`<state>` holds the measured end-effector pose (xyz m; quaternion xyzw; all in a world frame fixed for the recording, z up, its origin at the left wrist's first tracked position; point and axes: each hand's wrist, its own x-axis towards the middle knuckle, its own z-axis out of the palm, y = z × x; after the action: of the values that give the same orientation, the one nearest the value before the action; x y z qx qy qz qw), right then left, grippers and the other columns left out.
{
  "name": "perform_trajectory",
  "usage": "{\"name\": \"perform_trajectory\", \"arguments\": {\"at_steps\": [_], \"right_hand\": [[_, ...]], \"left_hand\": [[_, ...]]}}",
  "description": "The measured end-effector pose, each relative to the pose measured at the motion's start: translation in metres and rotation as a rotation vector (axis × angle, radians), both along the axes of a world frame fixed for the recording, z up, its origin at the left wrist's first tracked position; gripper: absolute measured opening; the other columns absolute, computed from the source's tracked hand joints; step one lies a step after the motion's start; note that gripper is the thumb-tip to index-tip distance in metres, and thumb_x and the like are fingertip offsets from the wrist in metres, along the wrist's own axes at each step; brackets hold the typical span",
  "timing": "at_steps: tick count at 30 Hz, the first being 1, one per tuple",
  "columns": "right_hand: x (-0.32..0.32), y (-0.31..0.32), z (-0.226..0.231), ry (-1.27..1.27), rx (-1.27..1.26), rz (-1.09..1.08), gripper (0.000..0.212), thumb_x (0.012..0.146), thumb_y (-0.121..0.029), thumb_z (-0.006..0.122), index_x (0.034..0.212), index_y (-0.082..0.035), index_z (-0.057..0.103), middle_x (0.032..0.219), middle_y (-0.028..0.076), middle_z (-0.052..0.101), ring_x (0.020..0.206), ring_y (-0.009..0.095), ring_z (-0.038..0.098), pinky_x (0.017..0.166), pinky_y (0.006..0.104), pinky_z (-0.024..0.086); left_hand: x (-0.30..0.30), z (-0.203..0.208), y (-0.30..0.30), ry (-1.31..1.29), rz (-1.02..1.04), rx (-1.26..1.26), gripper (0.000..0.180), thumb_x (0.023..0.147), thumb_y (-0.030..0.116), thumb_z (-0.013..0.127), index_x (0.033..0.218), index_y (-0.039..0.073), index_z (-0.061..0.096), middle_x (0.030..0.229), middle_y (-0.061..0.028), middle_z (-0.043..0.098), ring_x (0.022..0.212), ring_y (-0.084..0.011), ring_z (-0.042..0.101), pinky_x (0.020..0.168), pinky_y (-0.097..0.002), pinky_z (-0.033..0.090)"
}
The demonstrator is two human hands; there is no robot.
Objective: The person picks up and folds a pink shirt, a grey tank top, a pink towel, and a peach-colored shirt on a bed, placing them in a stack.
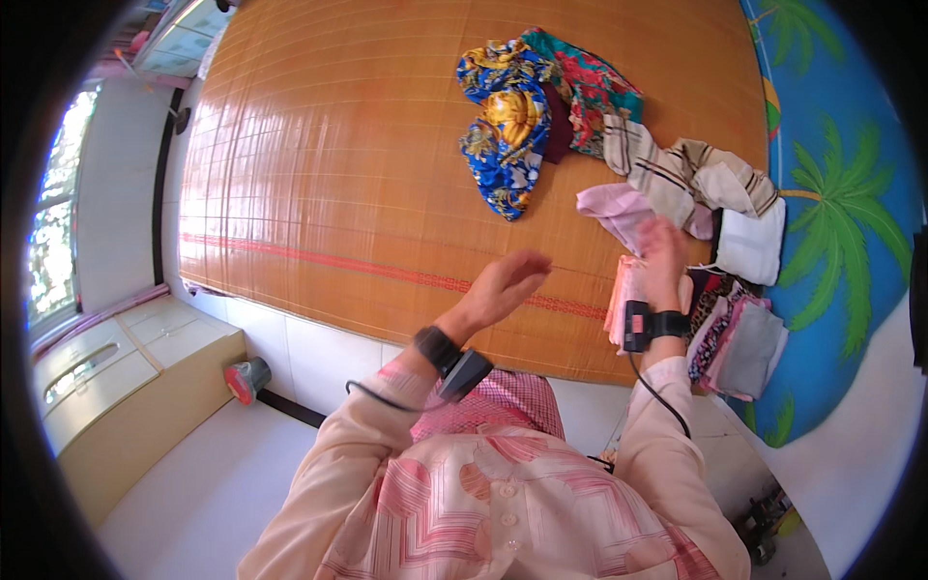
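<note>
Reaching over a pale pink cloth [619, 208] right of centre, the right hand [663, 253] is blurred, so I cannot tell its finger state. The left hand [501, 287] hovers open, fingers together, above bare woven mat [338, 145]. Folded cloths [739, 338] crowd the mat's lower right edge; crumpled bright prints [527, 106] lie above.

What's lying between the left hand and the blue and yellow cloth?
Nothing: in the head view, only bare bamboo mat shows between the open left hand and the blue and yellow cloth. The hand hovers over the mat.
</note>
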<state>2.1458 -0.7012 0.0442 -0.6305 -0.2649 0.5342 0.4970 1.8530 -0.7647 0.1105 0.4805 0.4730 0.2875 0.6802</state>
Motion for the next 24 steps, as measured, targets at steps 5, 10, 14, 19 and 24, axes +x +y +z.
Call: {"name": "perform_trajectory", "arguments": {"at_steps": [5,10,14,19,24], "right_hand": [[-0.123,0.021,-0.054,0.115,-0.312,0.286,0.030,0.085,-0.033,0.060,0.099,-0.006,0.056,0.082,0.005,0.061,0.066,0.012,0.059,0.054,0.0249,0.048],[-0.204,0.055,-0.076,-0.324,-0.397,0.466,0.040,0.077,-0.037,0.068,0.096,-0.003,0.057,0.076,0.008,0.063,0.066,0.018,0.062,0.056,0.0277,0.049],[-0.228,0.057,-0.113,-0.652,0.021,0.486,0.033,0.071,-0.025,0.067,0.088,0.000,0.055,0.078,0.020,0.060,0.075,0.042,0.057,0.070,0.0429,0.049],[-0.304,0.024,0.005,-0.276,0.605,0.487,0.021,0.078,-0.009,0.059,0.096,0.002,0.056,0.105,0.014,0.052,0.092,0.022,0.054,0.071,0.0314,0.046],[-0.347,-0.044,0.114,0.046,0.308,0.641,0.024,0.082,-0.012,0.052,0.103,-0.001,0.056,0.090,-0.002,0.054,0.081,0.007,0.050,0.073,0.0221,0.043]], "left_hand": [[-0.083,-0.034,-0.084,0.203,0.191,-0.197,0.022,0.090,0.009,0.050,0.108,-0.002,0.055,0.097,-0.0066,0.062,0.090,-0.0133,0.058,0.079,-0.0268,0.047],[-0.142,-0.025,-0.144,0.222,0.371,-0.326,0.021,0.090,0.008,0.049,0.107,-0.004,0.054,0.092,-0.0081,0.063,0.086,-0.0140,0.060,0.076,-0.0257,0.048],[-0.173,-0.031,-0.147,0.211,0.367,-0.415,0.022,0.091,0.009,0.048,0.108,-0.004,0.053,0.095,-0.0084,0.063,0.086,-0.0139,0.060,0.076,-0.0257,0.048],[-0.224,-0.061,-0.154,0.124,0.423,-0.193,0.038,0.086,0.007,0.054,0.122,-0.002,0.046,0.105,-0.0114,0.060,0.092,-0.0174,0.059,0.079,-0.0283,0.048],[-0.251,0.007,-0.086,0.399,0.247,0.187,0.077,0.076,0.010,0.067,0.139,0.007,0.024,0.132,-0.0201,0.039,0.113,-0.0307,0.049,0.087,-0.0348,0.046]]}}
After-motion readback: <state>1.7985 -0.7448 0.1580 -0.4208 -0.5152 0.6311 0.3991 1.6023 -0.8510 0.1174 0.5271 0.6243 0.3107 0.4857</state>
